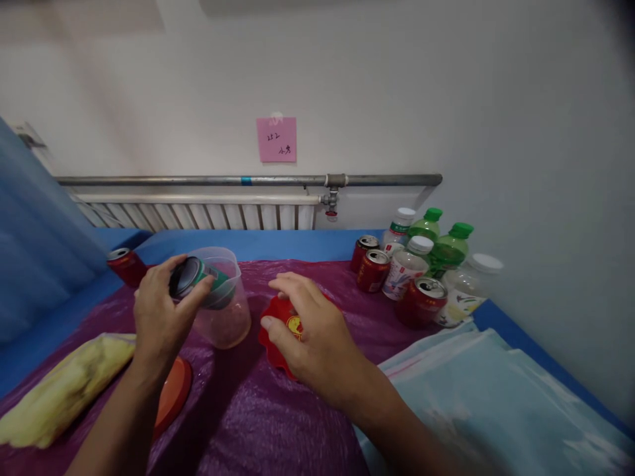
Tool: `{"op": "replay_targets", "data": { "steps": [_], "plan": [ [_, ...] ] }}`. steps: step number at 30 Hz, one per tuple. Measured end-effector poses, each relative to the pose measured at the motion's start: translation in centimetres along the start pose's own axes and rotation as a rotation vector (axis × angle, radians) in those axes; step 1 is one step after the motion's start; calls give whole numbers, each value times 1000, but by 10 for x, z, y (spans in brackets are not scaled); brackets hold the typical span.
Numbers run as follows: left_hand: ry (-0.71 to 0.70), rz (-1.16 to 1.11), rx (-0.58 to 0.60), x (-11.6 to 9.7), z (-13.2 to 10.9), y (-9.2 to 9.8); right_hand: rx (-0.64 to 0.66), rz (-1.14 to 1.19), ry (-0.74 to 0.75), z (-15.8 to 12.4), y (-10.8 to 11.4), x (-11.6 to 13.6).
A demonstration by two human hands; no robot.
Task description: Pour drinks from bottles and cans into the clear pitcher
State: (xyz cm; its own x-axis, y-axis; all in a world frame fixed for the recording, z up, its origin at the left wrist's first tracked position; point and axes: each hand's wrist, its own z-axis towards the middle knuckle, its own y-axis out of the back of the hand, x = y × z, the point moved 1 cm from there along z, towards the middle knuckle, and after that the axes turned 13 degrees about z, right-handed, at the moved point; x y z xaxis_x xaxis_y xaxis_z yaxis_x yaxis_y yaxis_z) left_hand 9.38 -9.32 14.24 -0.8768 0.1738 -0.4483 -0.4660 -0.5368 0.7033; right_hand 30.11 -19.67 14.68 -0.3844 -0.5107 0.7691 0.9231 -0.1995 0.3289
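My left hand point(161, 307) grips a green can point(214, 284) between thumb and fingers. The can lies tilted, its far end inside the mouth of a clear plastic container point(225, 327) that stands upright. Over a red scalloped dish point(272, 350) with a yellow print hovers my right hand point(312, 330), fingers apart and holding nothing. Whether it touches the dish I cannot tell. Partly behind my left forearm lies an orange-red round lid point(174, 393).
Purple plastic sheeting point(238, 410) covers the blue table. At right stand several bottles point(405, 268) and red cans point(373, 271), beside light-blue plastic point(476, 396). Another red can point(126, 266) and a yellow wrapped bundle point(64, 396) are at left. A radiator point(198, 215) lines the wall.
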Motion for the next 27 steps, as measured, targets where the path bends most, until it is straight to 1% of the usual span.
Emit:
{"op": "replay_targets", "data": {
  "steps": [12,16,22,27],
  "plan": [
    [-6,2,20,-1,-1,1,16,-28,-16,0,-1,-4],
    [5,-3,-13,0,-1,-1,14,-35,-28,0,-1,-4],
    [-20,6,16,-1,-1,1,20,-35,-30,0,-2,-4],
    [2,8,53,-3,-2,3,29,-41,-31,0,-2,-6]
  ]
}}
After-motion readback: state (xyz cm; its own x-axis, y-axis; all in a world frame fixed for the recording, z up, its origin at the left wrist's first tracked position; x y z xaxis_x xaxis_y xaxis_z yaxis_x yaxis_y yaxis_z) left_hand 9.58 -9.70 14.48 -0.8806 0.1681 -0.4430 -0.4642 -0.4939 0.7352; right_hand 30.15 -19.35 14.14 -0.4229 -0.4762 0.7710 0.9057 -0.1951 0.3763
